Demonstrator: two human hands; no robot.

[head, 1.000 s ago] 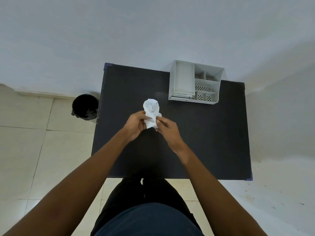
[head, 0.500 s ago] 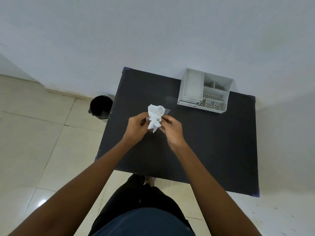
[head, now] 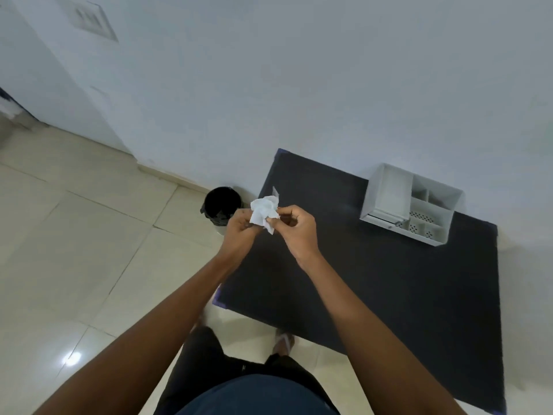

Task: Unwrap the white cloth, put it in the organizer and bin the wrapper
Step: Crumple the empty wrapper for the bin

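A crumpled white cloth (head: 264, 211) is pinched between my left hand (head: 239, 232) and my right hand (head: 296, 229), held above the left edge of the black table (head: 389, 280). A thin clear flap of wrapper (head: 275, 191) sticks up behind the cloth; which hand holds it I cannot tell. The white organizer (head: 410, 211), with one long compartment and several small ones, stands at the table's far right corner against the wall. The round black bin (head: 222, 205) sits on the floor just left of the table, close to my left hand.
Cream floor tiles (head: 89, 250) stretch to the left. The white wall (head: 299, 85) runs behind the table and bin. My legs and a sandalled foot (head: 284, 344) are at the table's near edge.
The view has swung left, so table and organizer sit further right in the frame. My hands with the cloth have shifted toward the table's left edge, nearer the bin.
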